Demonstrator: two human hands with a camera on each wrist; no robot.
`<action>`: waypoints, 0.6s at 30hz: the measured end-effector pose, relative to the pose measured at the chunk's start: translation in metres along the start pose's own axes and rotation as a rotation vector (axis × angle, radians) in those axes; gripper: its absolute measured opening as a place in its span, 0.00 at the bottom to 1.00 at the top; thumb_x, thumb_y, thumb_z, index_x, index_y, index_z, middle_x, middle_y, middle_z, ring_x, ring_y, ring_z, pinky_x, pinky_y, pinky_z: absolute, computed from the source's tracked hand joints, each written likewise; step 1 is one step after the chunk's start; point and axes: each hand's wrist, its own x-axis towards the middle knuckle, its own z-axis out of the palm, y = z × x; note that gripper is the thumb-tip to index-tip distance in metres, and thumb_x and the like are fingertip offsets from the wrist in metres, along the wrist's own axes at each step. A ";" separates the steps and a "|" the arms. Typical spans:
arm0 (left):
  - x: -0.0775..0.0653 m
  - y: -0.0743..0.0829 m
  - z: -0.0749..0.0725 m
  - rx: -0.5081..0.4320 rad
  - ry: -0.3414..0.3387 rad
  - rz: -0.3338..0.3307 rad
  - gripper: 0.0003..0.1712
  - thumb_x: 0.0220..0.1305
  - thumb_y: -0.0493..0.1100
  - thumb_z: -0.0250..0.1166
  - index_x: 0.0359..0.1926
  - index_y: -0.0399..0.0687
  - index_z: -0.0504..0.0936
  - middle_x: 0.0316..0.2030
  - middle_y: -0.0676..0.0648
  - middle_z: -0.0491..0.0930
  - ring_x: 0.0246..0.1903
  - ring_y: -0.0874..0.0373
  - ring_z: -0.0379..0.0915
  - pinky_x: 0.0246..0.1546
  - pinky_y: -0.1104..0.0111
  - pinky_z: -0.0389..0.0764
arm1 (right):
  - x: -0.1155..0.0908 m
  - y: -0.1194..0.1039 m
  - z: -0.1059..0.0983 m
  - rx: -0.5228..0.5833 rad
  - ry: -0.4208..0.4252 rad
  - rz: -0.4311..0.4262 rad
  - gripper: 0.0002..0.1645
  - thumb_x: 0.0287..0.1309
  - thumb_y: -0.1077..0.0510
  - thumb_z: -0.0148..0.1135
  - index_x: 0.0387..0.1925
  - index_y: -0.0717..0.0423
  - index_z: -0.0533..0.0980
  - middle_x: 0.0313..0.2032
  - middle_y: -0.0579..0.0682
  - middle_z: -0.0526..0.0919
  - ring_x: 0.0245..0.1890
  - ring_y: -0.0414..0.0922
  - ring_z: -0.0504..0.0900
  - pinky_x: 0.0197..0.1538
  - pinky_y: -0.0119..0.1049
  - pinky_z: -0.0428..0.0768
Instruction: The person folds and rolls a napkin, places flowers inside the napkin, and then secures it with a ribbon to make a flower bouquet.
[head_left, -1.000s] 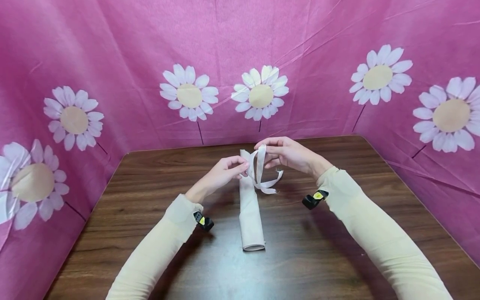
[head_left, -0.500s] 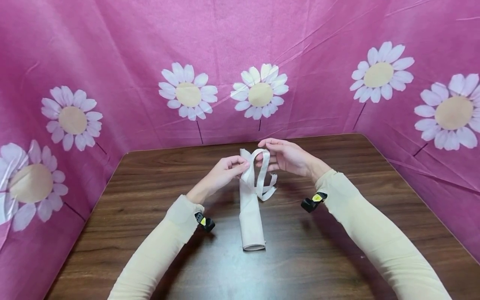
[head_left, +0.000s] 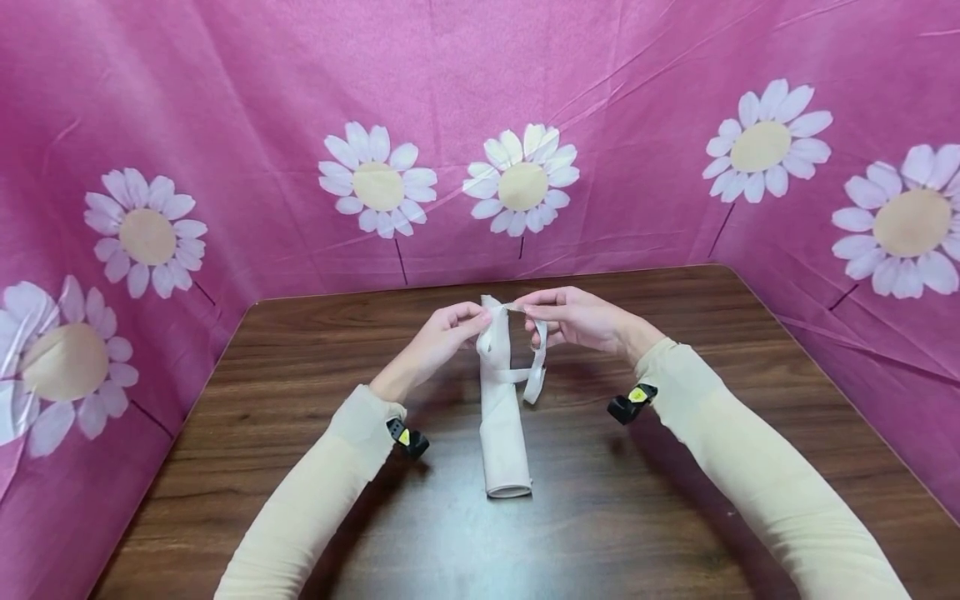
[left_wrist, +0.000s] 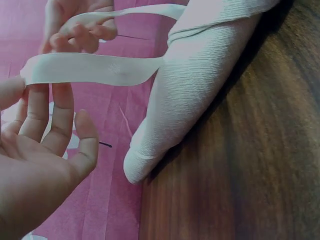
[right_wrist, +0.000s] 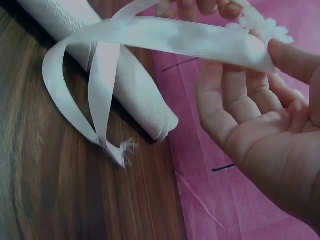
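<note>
One rolled off-white cloth (head_left: 504,433), white fabric ribbon (right_wrist: 185,37) pinched in two places

One pink cloth backdrop (head_left: 262,125), printed with six white daisies (head_left: 522,185), borders one dark brown wood-grain worktop (head_left: 615,517) on three sides. Two cream fabric sleeves (head_left: 765,467) extend over it. The single roll lies lengthwise near the worktop's middle, one open end towards the wearer. Two hands are apart near its far end: the bare left hand (head_left: 438,337) and bare right hand (head_left: 588,321) each pinch ribbon between thumb and fingers. Its strands loop beside the roll; whether they form one piece cannot be told. Two black wrist devices (head_left: 632,406) carry one yellow label each. A frayed ribbon tip (right_wrist: 125,150) shows.
</note>
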 end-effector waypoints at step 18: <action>0.005 0.040 -0.016 0.318 -0.034 -0.022 0.19 0.68 0.48 0.69 0.54 0.45 0.79 0.31 0.48 0.83 0.29 0.58 0.74 0.29 0.64 0.79 | 0.002 -0.028 0.002 -0.283 0.114 0.026 0.19 0.73 0.59 0.58 0.60 0.64 0.77 0.37 0.57 0.81 0.30 0.44 0.81 0.38 0.36 0.82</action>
